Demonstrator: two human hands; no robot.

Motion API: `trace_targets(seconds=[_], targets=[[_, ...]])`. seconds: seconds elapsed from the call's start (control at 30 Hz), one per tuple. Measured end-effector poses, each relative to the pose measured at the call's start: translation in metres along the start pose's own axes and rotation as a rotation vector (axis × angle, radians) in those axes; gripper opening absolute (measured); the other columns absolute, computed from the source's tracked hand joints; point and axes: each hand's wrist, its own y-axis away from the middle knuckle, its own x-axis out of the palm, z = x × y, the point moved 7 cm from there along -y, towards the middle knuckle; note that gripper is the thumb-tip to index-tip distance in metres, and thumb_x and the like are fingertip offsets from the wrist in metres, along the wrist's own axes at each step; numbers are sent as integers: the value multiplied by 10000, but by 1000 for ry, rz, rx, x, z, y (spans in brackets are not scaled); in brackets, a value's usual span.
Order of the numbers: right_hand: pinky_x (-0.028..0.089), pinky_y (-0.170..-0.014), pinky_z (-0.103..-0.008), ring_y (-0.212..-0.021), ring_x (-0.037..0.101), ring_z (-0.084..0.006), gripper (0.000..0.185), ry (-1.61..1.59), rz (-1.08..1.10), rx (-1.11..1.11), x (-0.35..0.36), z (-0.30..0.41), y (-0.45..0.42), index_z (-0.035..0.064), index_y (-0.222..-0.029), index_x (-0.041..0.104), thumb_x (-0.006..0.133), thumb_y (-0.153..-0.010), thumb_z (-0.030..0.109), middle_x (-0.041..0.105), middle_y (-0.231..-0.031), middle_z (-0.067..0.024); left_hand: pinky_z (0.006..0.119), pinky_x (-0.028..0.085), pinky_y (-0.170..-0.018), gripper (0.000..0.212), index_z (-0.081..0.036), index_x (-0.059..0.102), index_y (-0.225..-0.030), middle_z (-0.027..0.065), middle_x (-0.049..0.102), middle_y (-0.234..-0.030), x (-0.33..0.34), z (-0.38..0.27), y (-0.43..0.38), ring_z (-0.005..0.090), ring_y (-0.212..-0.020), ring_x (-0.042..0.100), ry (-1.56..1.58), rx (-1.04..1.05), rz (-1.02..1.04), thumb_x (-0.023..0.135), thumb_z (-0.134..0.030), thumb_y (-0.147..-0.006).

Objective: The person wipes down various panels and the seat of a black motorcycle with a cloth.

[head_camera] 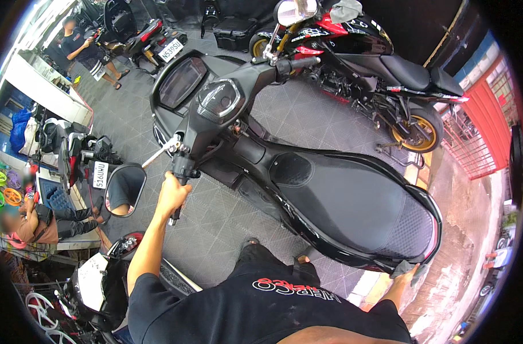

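A black motor scooter stands across my front, its long textured seat (352, 202) stretching to the right. My left hand (174, 195) grips the black left handlebar grip, just behind the switch housing (184, 167). Close to that hand, on a silver stem, is the left mirror (125, 189); the digital dash (183, 82) is farther forward. At the scooter's tail, my right hand (410, 274) holds a grey cloth (403, 268) against the lower rear edge of the bodywork. The cloth covers part of those fingers.
Beyond the scooter is a black and red motorcycle (352, 64) with gold wheels. Parked motorbikes (72, 155) line the left, where one person (42, 223) sits and another (83, 49) stands farther back. Grey tiles (205, 223) cover the floor; a red gate (487, 129) is at right.
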Motion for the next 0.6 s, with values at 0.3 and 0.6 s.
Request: trace_targets(seconds=[0.3, 0.6], targets=[[524, -910, -434, -1058, 589, -272, 642, -155, 56, -137, -73, 7, -61, 138, -1405, 477, 743, -866, 361, 540, -1326, -99, 343, 452, -391, 184, 40, 511, -709, 109, 573, -570, 86, -12, 61, 179, -412, 538, 261, 15, 17, 644, -73, -769], [595, -776, -387, -954, 655, -237, 600, -124, 20, -199, -54, 29, -19, 117, -1379, 533, 743, -868, 351, 626, -1239, -115, 466, 519, -834, 538, 48, 503, -1179, 237, 638, -980, 63, -74, 146, 365, -925, 638, -455, 271, -600, 757, -180, -763]])
